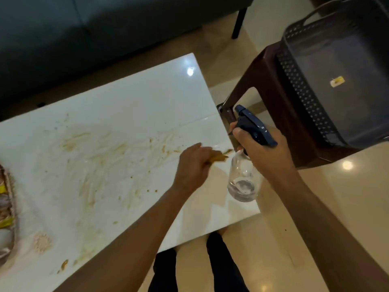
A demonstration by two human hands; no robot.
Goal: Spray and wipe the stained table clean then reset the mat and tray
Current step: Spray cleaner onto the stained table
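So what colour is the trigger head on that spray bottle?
Dark navy blue, on a clear spray bottle; trigger head shows best in the head view.

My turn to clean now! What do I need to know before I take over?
Right hand grips the spray bottle above the table's right end; it holds only a little liquid.
Left hand holds a small brown-stained scrap, too blurred to name, over the table.
Brown stains and crumbs lie smeared across the top.
A dark tray sits on the brown stool to the right. A basket sits at the left edge. No mat in view.
Left: spray, wipe clean, reset mat and tray.
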